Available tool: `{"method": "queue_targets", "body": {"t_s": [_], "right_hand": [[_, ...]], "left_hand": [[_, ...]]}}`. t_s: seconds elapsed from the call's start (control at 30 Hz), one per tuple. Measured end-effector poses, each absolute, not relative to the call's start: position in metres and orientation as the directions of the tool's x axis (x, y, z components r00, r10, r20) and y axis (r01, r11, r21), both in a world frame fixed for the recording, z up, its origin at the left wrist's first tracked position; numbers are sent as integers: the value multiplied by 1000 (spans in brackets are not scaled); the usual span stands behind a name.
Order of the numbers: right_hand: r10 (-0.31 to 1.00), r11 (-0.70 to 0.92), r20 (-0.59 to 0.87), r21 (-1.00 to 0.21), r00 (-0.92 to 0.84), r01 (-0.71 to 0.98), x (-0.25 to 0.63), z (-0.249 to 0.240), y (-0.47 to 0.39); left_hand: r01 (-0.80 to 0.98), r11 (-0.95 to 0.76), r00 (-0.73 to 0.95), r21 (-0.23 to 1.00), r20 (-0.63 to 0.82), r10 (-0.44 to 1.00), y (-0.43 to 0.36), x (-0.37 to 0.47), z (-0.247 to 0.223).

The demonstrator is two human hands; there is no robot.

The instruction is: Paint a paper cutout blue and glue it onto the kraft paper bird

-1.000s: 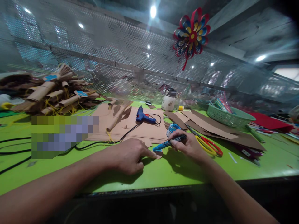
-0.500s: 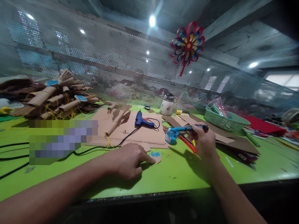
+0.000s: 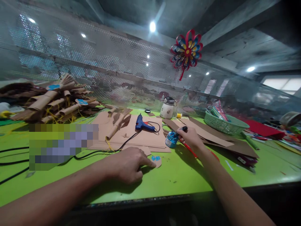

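Note:
My left hand (image 3: pixel 130 164) rests on the green table, index finger stretched out and pressing a small rounded cardboard cutout (image 3: pixel 158 163) that bears blue paint. Its other fingers are curled and grip nothing. Closed round a paintbrush with a dark handle (image 3: pixel 184 129), my right hand (image 3: pixel 190 138) dips it into a small jar of blue paint (image 3: pixel 171 140). The brush tip is hidden in the jar. Just behind, a blue glue gun (image 3: pixel 143 123) lies on cardboard sheets (image 3: pixel 150 138).
Rolled cardboard pieces (image 3: pixel 44 100) are heaped at the left. A white bottle (image 3: pixel 167 108) stands at the back, near a green basket (image 3: pixel 225 125). Brown cardboard strips (image 3: pixel 235 150) lie right of the jar. A black cord (image 3: pixel 94 153) crosses the table. A paper flower (image 3: pixel 187 51) hangs above.
My right hand has moved left and lowered the paintbrush from above the jar down into it. My left hand stays on the cutout. The camera view has shifted slightly.

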State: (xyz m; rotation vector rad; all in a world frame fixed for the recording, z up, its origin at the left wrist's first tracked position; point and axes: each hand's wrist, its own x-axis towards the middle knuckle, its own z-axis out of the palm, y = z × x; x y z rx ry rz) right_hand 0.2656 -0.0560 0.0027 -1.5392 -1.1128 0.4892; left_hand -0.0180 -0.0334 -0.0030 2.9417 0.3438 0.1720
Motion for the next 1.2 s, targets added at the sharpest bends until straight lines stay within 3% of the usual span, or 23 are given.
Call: {"method": "queue_targets", "body": {"t_s": [0.2, 0.4, 0.7, 0.83, 0.97, 1.07, 1.2], "right_hand": [[695, 224, 328, -944, 640, 242, 279, 5, -70], [624, 366, 351, -921, 698, 135, 277, 9, -76], [835, 376, 291, -921, 468, -97, 259, 7, -92], [912, 322, 299, -946, 281, -40, 244, -2, -96], [953, 273, 289, -949, 93, 157, 228, -6, -101], [960, 259, 277, -924, 26, 282, 221, -5, -103], [963, 256, 269, -916, 1, 309, 219, -4, -103]], "left_hand": [[221, -945, 967, 242, 69, 244, -34, -18, -2], [231, -949, 964, 215, 82, 253, -35, -17, -2], [220, -952, 967, 215, 78, 241, -33, -17, -4], [206, -951, 972, 229, 62, 225, -32, -17, -3], [209, -950, 972, 233, 54, 227, -33, -17, -1], [216, -952, 971, 216, 56, 233, -34, -17, 0], [211, -955, 972, 211, 60, 228, -34, -16, 0]]}}
